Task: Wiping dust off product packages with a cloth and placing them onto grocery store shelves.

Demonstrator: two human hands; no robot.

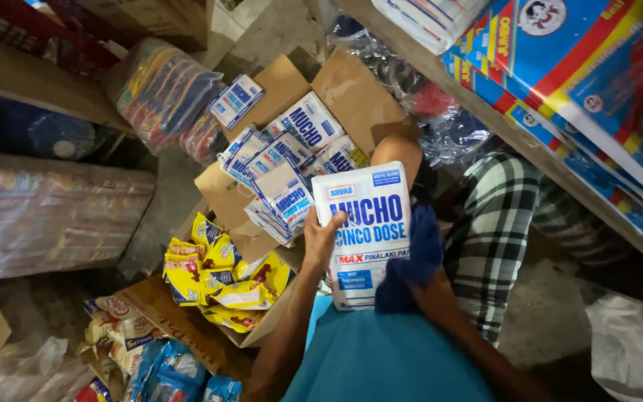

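Along the right edge, a slanted wooden shelf (485, 112) loaded with large blue, red and yellow printed packs (597, 74). On the left, a long bundle wrapped in clear plastic (46, 216), lying beneath another shelf. At centre, an open cardboard box (351, 89), flaps spread, filled with white-and-blue packets (284, 160) stacked loosely and tilted at different angles. One more such packet (237, 100) just beyond the box's left flap, beside a clear bag of striped goods (161, 89). Nearer the viewer, a second cardboard box (187, 327) with yellow sachets (221, 279) heaped inside. Further sachets and blue wrappers (165, 372) scattered at lower left. Seated between boxes and shelf, legs in black-and-white checked trousers (493, 231), with a turquoise shirt at the bottom.

Held upright over the lap, just below the packet-filled box: a white packet with blue lettering (366, 231), face turned toward the camera. Left hand (323, 237) clamped on its left edge, thumb across the front, the other fingers hidden behind. Right hand (429, 286) at the packet's lower right, mostly covered by a dark blue cloth (411, 257); fingers not visible, so cannot tell whether closed on the packet or on the cloth alone.
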